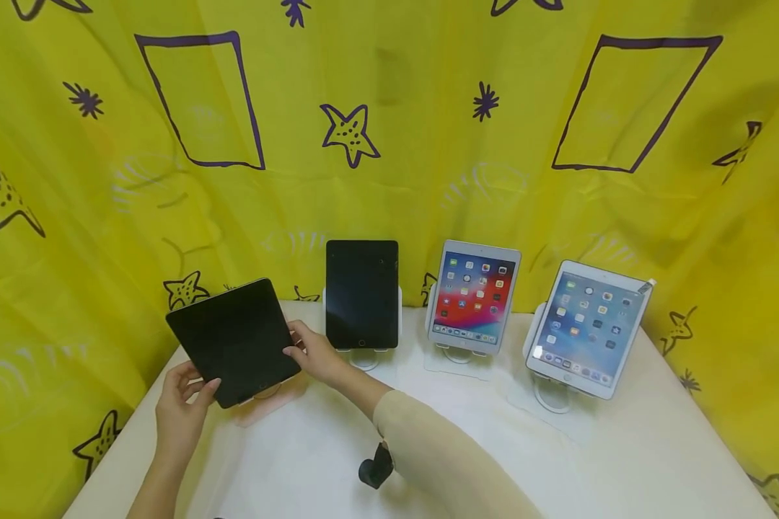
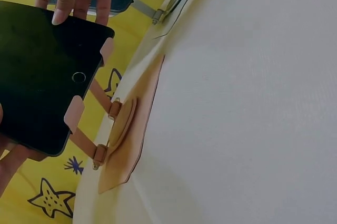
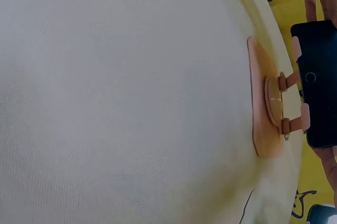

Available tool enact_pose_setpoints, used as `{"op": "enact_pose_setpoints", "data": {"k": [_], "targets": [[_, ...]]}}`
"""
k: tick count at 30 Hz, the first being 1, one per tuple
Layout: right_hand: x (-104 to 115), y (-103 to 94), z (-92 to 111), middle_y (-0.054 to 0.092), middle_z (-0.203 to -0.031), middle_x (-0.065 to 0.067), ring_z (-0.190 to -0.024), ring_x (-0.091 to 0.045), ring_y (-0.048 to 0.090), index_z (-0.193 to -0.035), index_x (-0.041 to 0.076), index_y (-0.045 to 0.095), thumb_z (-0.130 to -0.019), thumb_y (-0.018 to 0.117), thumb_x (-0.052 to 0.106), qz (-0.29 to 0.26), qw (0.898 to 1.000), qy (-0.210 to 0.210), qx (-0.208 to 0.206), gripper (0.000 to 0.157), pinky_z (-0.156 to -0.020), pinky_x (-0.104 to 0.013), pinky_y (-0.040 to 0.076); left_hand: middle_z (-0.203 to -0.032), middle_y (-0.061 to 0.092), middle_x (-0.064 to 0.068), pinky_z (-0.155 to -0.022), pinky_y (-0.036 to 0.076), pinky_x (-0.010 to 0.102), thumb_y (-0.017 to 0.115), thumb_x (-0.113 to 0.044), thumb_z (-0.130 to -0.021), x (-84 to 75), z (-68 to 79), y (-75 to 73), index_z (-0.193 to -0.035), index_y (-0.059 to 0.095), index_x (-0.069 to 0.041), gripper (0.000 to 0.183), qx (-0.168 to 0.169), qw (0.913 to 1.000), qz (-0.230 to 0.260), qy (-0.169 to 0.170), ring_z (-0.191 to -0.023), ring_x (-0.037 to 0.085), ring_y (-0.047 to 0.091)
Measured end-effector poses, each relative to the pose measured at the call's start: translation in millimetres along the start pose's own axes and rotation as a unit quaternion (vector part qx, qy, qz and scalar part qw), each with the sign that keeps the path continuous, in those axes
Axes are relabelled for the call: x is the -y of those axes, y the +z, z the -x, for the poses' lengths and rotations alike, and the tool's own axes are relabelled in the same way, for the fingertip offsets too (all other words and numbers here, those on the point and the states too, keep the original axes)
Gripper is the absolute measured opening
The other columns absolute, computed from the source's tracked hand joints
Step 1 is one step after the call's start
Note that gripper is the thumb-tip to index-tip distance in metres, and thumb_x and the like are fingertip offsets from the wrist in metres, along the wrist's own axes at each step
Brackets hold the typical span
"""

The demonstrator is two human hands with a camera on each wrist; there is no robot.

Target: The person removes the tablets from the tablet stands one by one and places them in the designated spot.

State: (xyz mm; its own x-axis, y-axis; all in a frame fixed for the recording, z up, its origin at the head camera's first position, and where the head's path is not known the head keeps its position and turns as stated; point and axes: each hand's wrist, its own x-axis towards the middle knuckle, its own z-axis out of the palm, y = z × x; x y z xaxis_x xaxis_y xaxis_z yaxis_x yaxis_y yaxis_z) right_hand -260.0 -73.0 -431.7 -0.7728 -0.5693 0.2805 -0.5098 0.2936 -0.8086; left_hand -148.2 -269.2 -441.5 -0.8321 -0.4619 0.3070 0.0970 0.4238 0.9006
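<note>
A black tablet [image 1: 236,342] with a dark screen leans, tilted, on a pink folding stand [image 2: 138,132] at the left of the table. My left hand [image 1: 180,411] holds the tablet's left edge near the lower corner, thumb at the front edge and fingers reaching behind. On the opposite edge, my right hand [image 1: 313,352] grips with the thumb on the front; its other fingers go partly out of sight behind. Two pink lips of the stand hook over the tablet's lower edge beside the round home button, as both wrist views show.
A second black tablet [image 1: 362,295], a white tablet with a red and blue screen [image 1: 474,299] and another white tablet [image 1: 587,328] stand on their own stands along the back of the white table [image 1: 467,425]. A yellow patterned curtain [image 1: 415,194] hangs behind.
</note>
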Motion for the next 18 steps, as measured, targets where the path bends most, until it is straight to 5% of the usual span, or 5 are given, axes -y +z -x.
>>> {"op": "enact_pose_setpoints", "data": {"k": [8, 13, 18], "targets": [[10, -7.4, 2, 0.068, -0.096, -0.013, -0.080, -0.015, 0.060, -0.115, 0.005, 0.056, -0.091, 0.061, 0.006, -0.010, 1.000, 0.018, -0.003, 0.025, -0.067, -0.013, 0.047, -0.090, 0.051, -0.020, -0.063, 0.047, 0.004, 0.067, 0.008, -0.081, -3.3, -1.0, -4.1, -0.119, 0.051, 0.002, 0.041, -0.010, 0.9994, -0.005, 0.032, -0.073, -0.010, 0.053], [20, -18.9, 6, 0.067, -0.095, -0.013, -0.078, -0.013, 0.061, -0.117, 0.006, 0.055, -0.090, 0.062, 0.006, -0.022, 1.000, 0.011, 0.013, 0.028, -0.067, -0.014, 0.050, -0.092, 0.053, -0.019, -0.063, 0.051, 0.009, 0.065, 0.008, -0.083, -11.7, -2.1, -12.1, -0.120, 0.050, 0.000, 0.041, 0.031, 0.9987, 0.009, 0.040, -0.073, -0.007, 0.055], [29, -28.2, 13, 0.063, -0.097, -0.015, -0.074, -0.012, 0.058, -0.133, 0.007, 0.040, -0.089, 0.061, 0.000, -0.047, 0.997, -0.010, 0.065, 0.049, -0.064, -0.017, 0.050, -0.093, 0.053, -0.021, -0.061, 0.053, 0.014, 0.064, 0.002, -0.086, -18.5, 0.3, -25.5, -0.125, 0.048, -0.008, 0.043, 0.086, 0.9951, -0.006, 0.050, -0.075, -0.006, 0.055]]}}
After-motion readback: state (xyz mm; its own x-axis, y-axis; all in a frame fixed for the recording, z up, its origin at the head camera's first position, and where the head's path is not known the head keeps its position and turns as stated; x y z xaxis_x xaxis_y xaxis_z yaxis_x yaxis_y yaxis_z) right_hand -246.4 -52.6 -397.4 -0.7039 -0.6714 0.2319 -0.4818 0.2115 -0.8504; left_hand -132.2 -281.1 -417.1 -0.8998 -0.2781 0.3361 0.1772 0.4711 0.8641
